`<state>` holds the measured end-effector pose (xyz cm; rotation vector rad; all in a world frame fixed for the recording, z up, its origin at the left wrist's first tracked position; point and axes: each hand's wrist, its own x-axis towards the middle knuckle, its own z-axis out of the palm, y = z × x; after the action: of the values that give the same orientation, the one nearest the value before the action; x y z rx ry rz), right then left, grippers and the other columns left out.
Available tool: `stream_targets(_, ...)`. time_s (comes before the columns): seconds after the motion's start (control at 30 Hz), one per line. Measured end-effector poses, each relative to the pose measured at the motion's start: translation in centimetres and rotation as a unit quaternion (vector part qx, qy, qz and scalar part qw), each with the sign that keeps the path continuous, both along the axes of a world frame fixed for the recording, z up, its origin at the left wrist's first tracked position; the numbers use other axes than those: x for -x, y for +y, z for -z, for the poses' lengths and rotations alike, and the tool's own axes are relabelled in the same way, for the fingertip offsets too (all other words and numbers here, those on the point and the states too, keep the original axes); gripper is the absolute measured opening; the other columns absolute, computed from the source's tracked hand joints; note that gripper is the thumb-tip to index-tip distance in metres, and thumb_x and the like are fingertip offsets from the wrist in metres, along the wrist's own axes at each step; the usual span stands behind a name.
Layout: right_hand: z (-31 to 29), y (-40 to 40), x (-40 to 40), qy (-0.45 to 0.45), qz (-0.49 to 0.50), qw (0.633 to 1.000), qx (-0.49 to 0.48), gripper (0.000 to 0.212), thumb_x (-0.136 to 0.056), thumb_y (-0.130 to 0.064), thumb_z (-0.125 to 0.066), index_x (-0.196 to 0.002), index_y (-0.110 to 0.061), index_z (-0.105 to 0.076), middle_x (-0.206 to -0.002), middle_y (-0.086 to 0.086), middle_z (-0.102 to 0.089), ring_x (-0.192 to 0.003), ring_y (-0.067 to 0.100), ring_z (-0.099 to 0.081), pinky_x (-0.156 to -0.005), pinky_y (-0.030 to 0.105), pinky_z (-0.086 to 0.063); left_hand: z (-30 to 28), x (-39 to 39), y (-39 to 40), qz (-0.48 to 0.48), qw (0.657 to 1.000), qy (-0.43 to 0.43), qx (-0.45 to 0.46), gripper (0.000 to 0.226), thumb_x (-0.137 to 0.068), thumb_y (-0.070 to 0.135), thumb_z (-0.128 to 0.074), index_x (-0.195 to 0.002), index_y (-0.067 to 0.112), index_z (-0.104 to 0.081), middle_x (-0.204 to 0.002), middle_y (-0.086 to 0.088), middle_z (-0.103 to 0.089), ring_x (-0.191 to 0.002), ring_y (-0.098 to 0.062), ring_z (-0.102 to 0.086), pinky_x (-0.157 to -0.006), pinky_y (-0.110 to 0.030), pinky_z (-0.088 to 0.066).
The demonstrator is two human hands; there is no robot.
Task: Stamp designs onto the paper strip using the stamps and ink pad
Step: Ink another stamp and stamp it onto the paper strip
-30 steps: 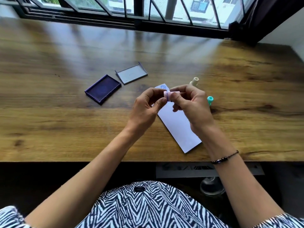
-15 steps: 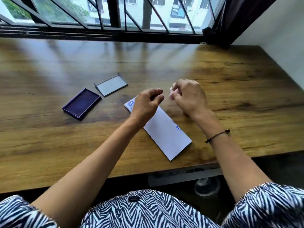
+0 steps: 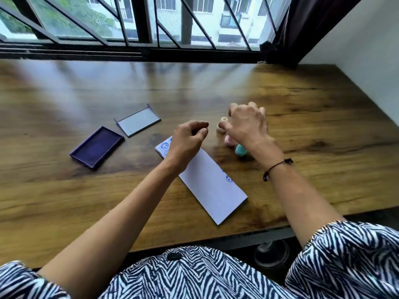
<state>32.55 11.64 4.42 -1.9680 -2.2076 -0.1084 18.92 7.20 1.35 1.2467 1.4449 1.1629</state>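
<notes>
A white paper strip (image 3: 207,182) lies slanted on the wooden table (image 3: 302,126), with blue stamped faces at its far end and one at its right edge. My left hand (image 3: 187,139) hovers over the strip's far end, fingers curled loosely, holding nothing. My right hand (image 3: 248,124) reaches over three small stamps: a cream stamp (image 3: 222,126), a pink stamp (image 3: 228,141) and a teal stamp (image 3: 240,150). Its thumb is at the cream stamp; a grip is not clear. The open purple ink pad (image 3: 97,147) sits to the left.
The ink pad's lid (image 3: 138,121) lies just behind the pad. A barred window runs along the table's far edge, a dark curtain hangs at the far right, and a white wall borders the right side. The near table edge is close to my lap.
My hands separated. The pink stamp I held in both hands now stands on the table by the teal one, and my right hand moved right and farther away over the stamps. The camera tilted.
</notes>
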Motion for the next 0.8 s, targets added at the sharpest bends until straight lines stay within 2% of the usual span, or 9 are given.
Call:
stream_targets(0.1,0.0,1.0,0.8,-0.037,-0.026,0.997,0.068,0.032,-0.083,-0.036,-0.058,-0.104,-0.013,-0.06,-0.108,0.017,-0.066,-0.112,0.034,-0.048,-0.094,0.044,-0.034,-0.1,0.3,0.0,-0.005,1.0,-0.002,0.0,0.023,-0.085,0.008,-0.055,-0.106,0.007,-0.064,-0.105,-0.011,-0.068,-0.095,-0.014,-0.062,-0.088,-0.027,-0.047)
stream_targets(0.2,0.1,1.0,1.3,-0.019,-0.062,0.995,0.075,0.02,-0.083,-0.025,-0.056,-0.098,-0.015,-0.066,-0.104,0.015,-0.068,-0.11,0.033,-0.05,-0.097,0.041,-0.034,-0.2,0.9,-0.1,-0.018,1.0,-0.006,-0.003,0.023,-0.084,0.006,-0.056,-0.106,0.007,-0.063,-0.104,-0.013,-0.068,-0.092,-0.015,-0.061,-0.088,-0.03,-0.049)
stream_targets(0.27,-0.4,0.7,1.7,0.093,-0.081,0.991,0.06,0.017,-0.08,-0.024,-0.059,-0.091,-0.015,-0.068,-0.095,0.011,-0.07,-0.1,0.028,-0.056,-0.086,0.033,-0.039,-0.3,1.4,-0.2,-0.025,0.999,-0.022,0.0,0.024,-0.084,0.005,-0.056,-0.108,0.005,-0.061,-0.097,-0.014,-0.068,-0.085,-0.019,-0.061,-0.088,-0.035,-0.05)
stream_targets(0.33,-1.3,0.0,2.3,0.229,-0.09,0.967,0.072,0.015,-0.075,-0.025,-0.064,-0.086,-0.017,-0.07,-0.076,-0.001,-0.069,-0.078,0.015,-0.058,-0.066,0.02,-0.04,-0.4,2.0,-0.4,-0.025,0.999,-0.047,-0.001,0.025,-0.085,0.005,-0.056,-0.11,0.004,-0.059,-0.091,-0.014,-0.065,-0.079,-0.021,-0.062,-0.086,-0.037,-0.052)
stream_targets(0.4,-2.0,-0.8,3.2,0.32,-0.1,0.938,0.088,0.011,-0.073,-0.028,-0.067,-0.08,-0.021,-0.072,-0.061,-0.014,-0.059,-0.06,-0.002,-0.054,-0.047,0.004,-0.033,-0.6,2.7,-0.8,-0.029,0.998,-0.062,-0.015,0.023,-0.085,0.006,-0.057,-0.108,0.005,-0.06,-0.088,-0.013,-0.066,-0.073,-0.018,-0.063,-0.08,-0.032,-0.053)
stream_targets(0.43,-2.1,-1.2,3.8,0.352,-0.103,0.925,0.1,0.009,-0.072,-0.029,-0.068,-0.078,-0.023,-0.072,-0.06,-0.016,-0.059,-0.058,-0.006,-0.054,-0.044,0.002,-0.033,-0.7,3.1,-1.0,-0.035,0.997,-0.064,-0.024,0.021,-0.085,0.007,-0.057,-0.105,0.005,-0.062,-0.085,-0.011,-0.067,-0.07,-0.013,-0.063,-0.076,-0.028,-0.054)
stream_targets(0.57,-1.9,-1.9,6.1,0.451,-0.118,0.87,0.16,0.003,-0.073,-0.018,-0.069,-0.075,-0.02,-0.07,-0.065,-0.002,-0.066,-0.062,0.007,-0.058,-0.063,0.023,-0.046,-1.0,5.4,-2.3,-0.059,0.994,-0.082,-0.042,0.014,-0.083,0.012,-0.061,-0.096,0.009,-0.065,-0.079,-0.006,-0.067,-0.066,-0.009,-0.063,-0.07,-0.022,-0.053)
stream_targets(0.7,-1.4,-2.7,9.3,0.49,-0.173,0.83,0.201,0.011,-0.077,-0.005,-0.063,-0.076,-0.015,-0.068,-0.064,0.002,-0.064,-0.053,0.003,-0.056,-0.055,0.018,-0.043,-1.1,8.5,-4.1,-0.094,0.987,-0.116,-0.059,0.013,-0.082,0.004,-0.058,-0.08,0.016,-0.063,-0.068,-0.003,-0.064,-0.057,-0.007,-0.06,-0.062,-0.019,-0.053)
stream_targets(0.8,-1.0,-3.6,12.6,0.466,-0.222,0.83,0.213,0.009,-0.078,-0.005,-0.063,-0.083,-0.009,-0.069,-0.071,0.005,-0.066,-0.061,0.007,-0.059,-0.063,0.024,-0.047,-0.5,11.0,-5.8,-0.15,0.977,-0.144,-0.056,0.015,-0.081,0.0,-0.055,-0.077,0.012,-0.062,-0.056,0.002,-0.064,-0.05,-0.008,-0.059,-0.056,-0.02,-0.052)
